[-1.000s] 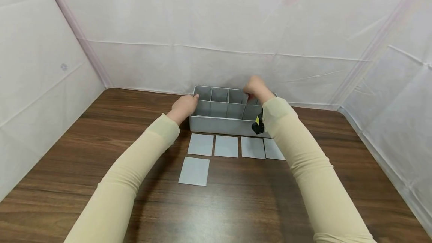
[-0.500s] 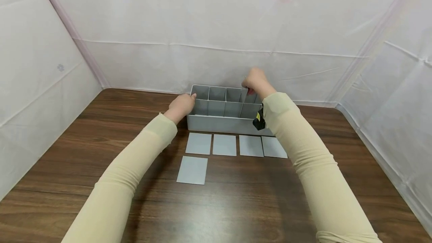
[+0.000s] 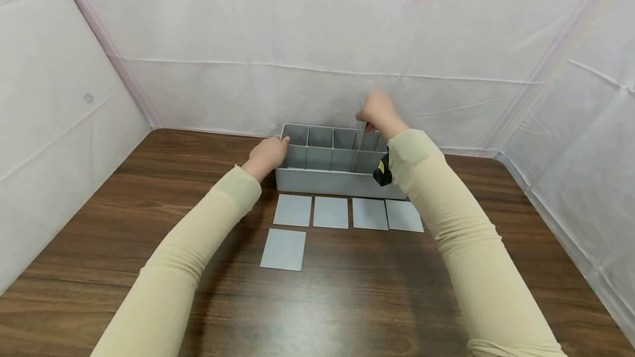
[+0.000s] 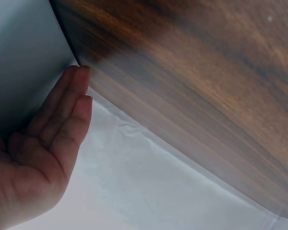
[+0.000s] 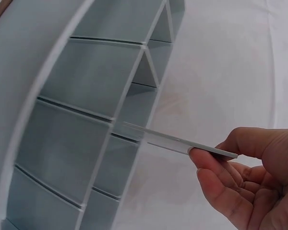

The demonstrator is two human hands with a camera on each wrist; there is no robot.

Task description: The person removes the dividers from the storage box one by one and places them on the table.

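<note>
Right hand (image 5: 249, 177): pinches divider panel (image 5: 182, 142), partly lifted from its slot.
Left hand (image 4: 43, 143): flat fingers brace organizer box (image 3: 337, 180).
Advice: pull straight up, box steadied.

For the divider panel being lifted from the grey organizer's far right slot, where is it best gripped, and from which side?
Probably by its raised top edge, pinched across its two flat faces from above, as the right hand holds it. The divider panel is thin and its lower part sits between walls of the grey organizer, so only the top is free.
</note>
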